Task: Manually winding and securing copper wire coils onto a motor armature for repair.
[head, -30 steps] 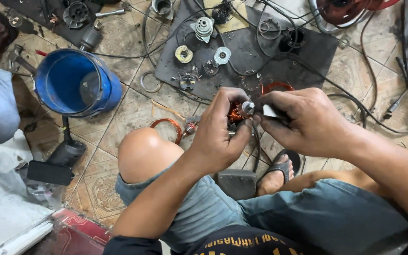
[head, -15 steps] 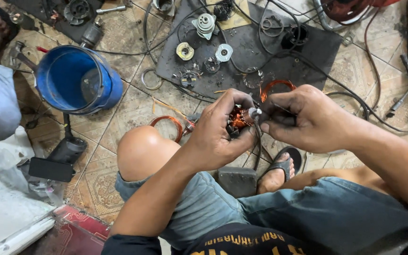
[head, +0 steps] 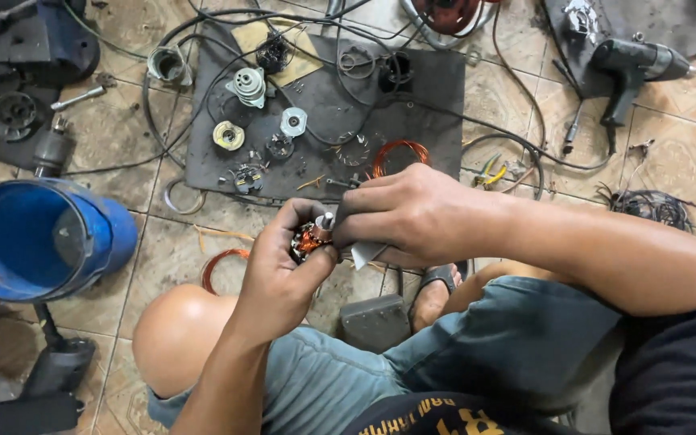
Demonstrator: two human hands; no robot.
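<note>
My left hand (head: 283,278) grips a small motor armature (head: 312,236) with copper windings and a short steel shaft, held above my bare knee. My right hand (head: 408,213) closes over the shaft end and pinches a small grey piece of sheet material (head: 362,254) against the armature. The two hands touch each other. Most of the armature is hidden by my fingers.
A dark mat (head: 324,105) on the tiled floor carries several motor parts, gears and a copper wire coil (head: 401,153). A blue bucket (head: 38,238) stands at the left. A power drill (head: 634,68) lies at the top right. Cables cross the floor; a second copper coil (head: 219,266) lies near my knee.
Both hands have stayed locked on the armature. My right hand has shifted slightly over its end. The view has tilted, so the mat and bucket sit lower in frame.
</note>
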